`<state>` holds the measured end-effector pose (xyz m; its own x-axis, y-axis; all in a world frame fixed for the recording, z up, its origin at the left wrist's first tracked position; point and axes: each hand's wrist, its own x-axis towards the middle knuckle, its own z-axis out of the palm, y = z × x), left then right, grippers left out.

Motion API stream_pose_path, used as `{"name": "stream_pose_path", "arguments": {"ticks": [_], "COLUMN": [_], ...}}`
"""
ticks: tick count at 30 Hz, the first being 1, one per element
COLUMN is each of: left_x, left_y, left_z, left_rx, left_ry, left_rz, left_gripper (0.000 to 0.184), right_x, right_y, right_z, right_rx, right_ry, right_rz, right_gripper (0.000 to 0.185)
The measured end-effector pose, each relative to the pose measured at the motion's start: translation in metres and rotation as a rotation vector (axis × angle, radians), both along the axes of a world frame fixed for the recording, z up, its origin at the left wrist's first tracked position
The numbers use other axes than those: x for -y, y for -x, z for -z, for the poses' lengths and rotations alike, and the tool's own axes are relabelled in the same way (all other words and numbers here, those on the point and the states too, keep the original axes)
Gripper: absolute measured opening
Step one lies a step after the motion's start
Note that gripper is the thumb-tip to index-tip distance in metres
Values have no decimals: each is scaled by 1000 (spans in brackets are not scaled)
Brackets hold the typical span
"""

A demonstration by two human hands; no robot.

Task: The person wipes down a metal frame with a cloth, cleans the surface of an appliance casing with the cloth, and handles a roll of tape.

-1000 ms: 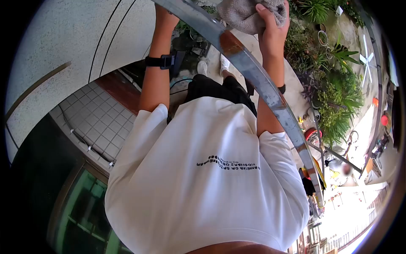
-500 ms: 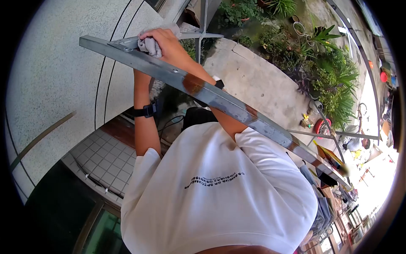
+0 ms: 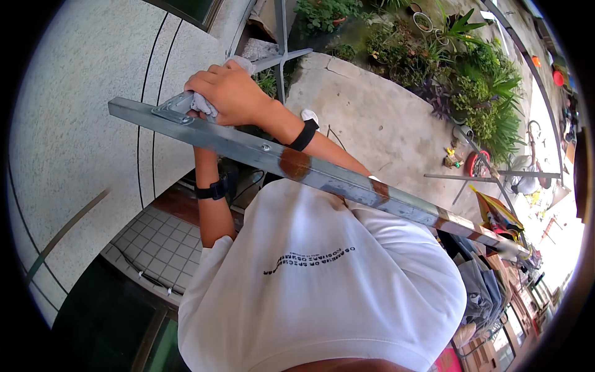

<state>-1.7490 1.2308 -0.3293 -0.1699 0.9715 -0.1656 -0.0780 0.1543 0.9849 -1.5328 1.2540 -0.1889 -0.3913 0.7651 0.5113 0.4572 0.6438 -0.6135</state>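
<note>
A long grey metal bar [image 3: 334, 180] with rust patches runs across the view, from the upper left down to the right, above the white shirt. Near its left end is a metal bracket [image 3: 173, 108]. My right hand [image 3: 229, 93] is closed on a crumpled grey cloth [image 3: 203, 105], pressed against the bracket, its arm reaching across to the left behind the bar. My left hand [image 3: 197, 115] is mostly hidden behind the bar and cloth, with only a bit showing below the cloth; its fingers cannot be made out.
A pale textured wall [image 3: 93, 80] stands at the left, above grey tiles [image 3: 164, 242]. Green plants [image 3: 477, 93] border a concrete path [image 3: 372, 111] at the upper right. Thin metal rods [image 3: 282, 49] cross the top. Hanging cloths [image 3: 480, 288] are at the right.
My right hand has carried the cloth from the upper right to the bracket at the left. The bar's left end has come into view, then shifted lower in the picture.
</note>
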Motion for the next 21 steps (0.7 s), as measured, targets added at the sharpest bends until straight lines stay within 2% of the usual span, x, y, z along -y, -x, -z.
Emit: {"name": "stream_pose_path", "arguments": {"ticks": [5, 9, 12, 14, 17, 20, 21], "left_x": [33, 58, 73, 85, 86, 79, 79], "left_y": [20, 32, 32, 24, 18, 15, 11], "left_z": [8, 9, 13, 22, 11, -15, -31], "left_rx": [203, 295, 327, 375, -15, -420, -460], "left_ry": [104, 161, 154, 88, -16, -128, -88], "left_rz": [-93, -125, -75, 72, 161, 231, 254], "left_gripper": [33, 30, 28, 38, 40, 42, 42], "right_x": [18, 37, 49, 53, 53, 51, 49], "right_y": [-7, -15, -17, -15, -12, -15, -15], "right_z": [-27, -38, -39, -35, -26, -7, -3], "right_rx": [186, 153, 84, 113, 68, -173, -245], "right_ry": [37, -2, -40, -48, -13, 38, 66], "right_rz": [-48, -82, -84, -64, -114, -207, -224], "right_gripper": [46, 42, 38, 38, 42, 57, 60]}}
